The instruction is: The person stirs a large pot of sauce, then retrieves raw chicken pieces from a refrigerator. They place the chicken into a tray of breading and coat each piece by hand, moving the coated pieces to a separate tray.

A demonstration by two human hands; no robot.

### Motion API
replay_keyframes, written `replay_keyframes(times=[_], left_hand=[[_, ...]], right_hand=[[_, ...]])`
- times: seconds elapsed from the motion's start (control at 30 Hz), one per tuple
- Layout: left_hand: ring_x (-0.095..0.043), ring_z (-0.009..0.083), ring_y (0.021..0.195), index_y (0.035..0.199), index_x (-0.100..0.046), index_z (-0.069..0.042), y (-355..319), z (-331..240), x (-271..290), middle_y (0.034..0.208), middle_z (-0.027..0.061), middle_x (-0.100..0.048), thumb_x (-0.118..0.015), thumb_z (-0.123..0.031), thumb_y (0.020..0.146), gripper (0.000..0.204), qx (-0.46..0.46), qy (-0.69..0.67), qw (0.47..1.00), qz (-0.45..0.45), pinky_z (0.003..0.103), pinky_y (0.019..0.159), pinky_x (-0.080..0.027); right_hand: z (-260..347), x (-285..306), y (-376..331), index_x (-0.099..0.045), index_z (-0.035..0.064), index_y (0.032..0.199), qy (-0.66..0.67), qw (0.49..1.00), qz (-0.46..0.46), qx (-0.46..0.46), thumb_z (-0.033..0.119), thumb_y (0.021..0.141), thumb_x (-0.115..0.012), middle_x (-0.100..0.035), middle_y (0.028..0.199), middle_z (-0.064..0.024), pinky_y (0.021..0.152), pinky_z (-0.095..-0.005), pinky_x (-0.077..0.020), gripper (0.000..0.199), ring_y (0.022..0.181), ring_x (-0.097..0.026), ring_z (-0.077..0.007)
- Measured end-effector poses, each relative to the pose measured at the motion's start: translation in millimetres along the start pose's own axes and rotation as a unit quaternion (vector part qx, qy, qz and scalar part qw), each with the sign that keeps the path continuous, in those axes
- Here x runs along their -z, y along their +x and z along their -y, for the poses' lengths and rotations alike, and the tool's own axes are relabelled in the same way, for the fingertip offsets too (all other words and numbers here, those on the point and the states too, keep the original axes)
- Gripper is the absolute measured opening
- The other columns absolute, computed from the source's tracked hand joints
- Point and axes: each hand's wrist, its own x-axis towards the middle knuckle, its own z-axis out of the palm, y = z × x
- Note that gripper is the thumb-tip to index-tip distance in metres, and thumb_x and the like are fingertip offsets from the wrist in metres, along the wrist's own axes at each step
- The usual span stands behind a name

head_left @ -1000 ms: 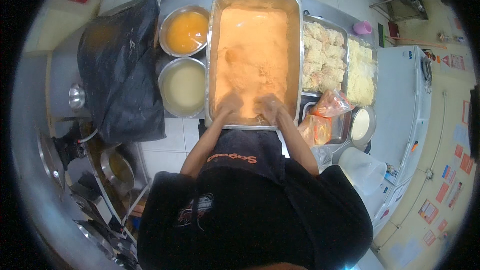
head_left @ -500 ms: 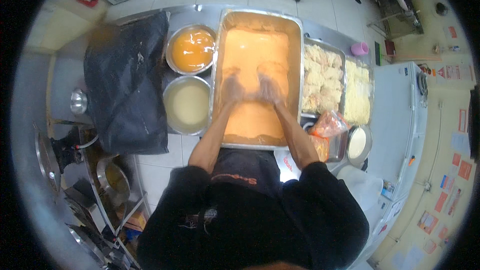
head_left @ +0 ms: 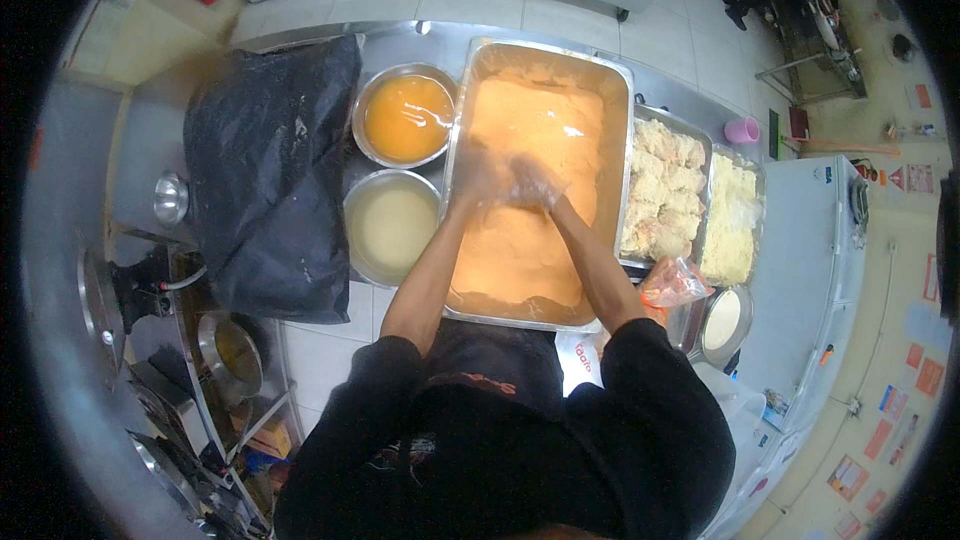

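Note:
A large steel pan full of orange breading powder lies in front of me. Both hands are down in the middle of it, close together and dusted orange. My left hand and my right hand press into the powder side by side, blurred by motion. Whether they hold something under the coating cannot be told. To the left stand a round bowl of orange liquid and a round bowl of pale liquid.
A black plastic bag covers the counter at the left. Right of the big pan sit a tray of breaded pieces and a tray of pale shreds. An orange-tinted plastic bag and a small round container are at lower right.
My hands have moved from the near end of the pan up to its middle and have drawn closer together in the powder.

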Motion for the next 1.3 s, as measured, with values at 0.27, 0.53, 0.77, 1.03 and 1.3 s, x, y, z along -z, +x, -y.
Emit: replay_keyframes(times=[0.27, 0.53, 0.77, 1.03, 1.3], left_hand=[[-0.064, 0.0354, 0.087, 0.097, -0.063, 0.0, -142, 13, -80, 0.089, 0.021, -0.065, -0.054, -0.014, 0.078, 0.025, -0.018, 0.109, 0.994, 0.009, 0.045, 0.074, -0.051], [-0.066, 0.0346, 0.081, 0.096, -0.063, 0.005, -110, 18, -26, 0.087, 0.0239, -0.066, -0.053, -0.015, 0.078, 0.028, 0.062, -0.363, 0.919, 0.14, 0.045, 0.072, -0.052], [-0.066, 0.0357, 0.077, 0.09, -0.068, 0.004, -154, -3, -51, 0.081, 0.0251, -0.066, -0.051, -0.012, 0.078, 0.026, -0.142, 0.14, 0.954, 0.223, 0.044, 0.07, -0.051], [-0.065, 0.0396, 0.08, 0.084, -0.068, 0.003, -134, 35, -75, 0.08, 0.0254, -0.066, -0.051, -0.012, 0.075, 0.024, 0.096, -0.243, 0.955, 0.139, 0.047, 0.073, -0.05], [-0.061, 0.0432, 0.094, 0.096, -0.061, 0.007, -137, 18, -110, 0.095, 0.0303, -0.062, -0.049, -0.012, 0.081, 0.027, 0.021, -0.158, 0.986, 0.044, 0.049, 0.08, -0.048]], right_hand=[[84, 29, -147, -0.047, -0.0038, 0.129, -0.006, 0.957, 0.088, -0.277, 0.054, 0.063, -0.078, -0.058, 0.121, -0.0222, 0.095, -0.0429, -0.0451, 0.093, 0.113, -0.055, -0.0349], [57, 11, -138, -0.045, -0.0073, 0.13, 0.492, 0.825, 0.028, -0.277, 0.04, 0.084, -0.063, -0.06, 0.116, -0.0286, 0.093, -0.0389, -0.047, 0.068, 0.109, -0.06, -0.0311], [75, 54, -172, -0.052, -0.006, 0.11, -0.095, 0.911, 0.265, -0.301, 0.024, 0.094, -0.05, -0.063, 0.102, -0.0182, 0.08, -0.0375, -0.048, 0.034, 0.089, -0.061, -0.0255], [26, -46, -180, -0.052, 0.0029, 0.061, 0.105, 0.981, -0.14, -0.087, 0.01, 0.08, -0.053, -0.045, 0.053, -0.0083, 0.05, -0.0402, -0.0406, 0.02, 0.05, -0.049, -0.0244], [60, -32, -141, -0.06, -0.002, 0.072, -0.278, 0.958, 0.062, 0.042, 0.02, 0.078, -0.056, -0.06, 0.069, -0.018, 0.063, -0.0406, -0.0481, 0.023, 0.067, -0.06, -0.0272]])
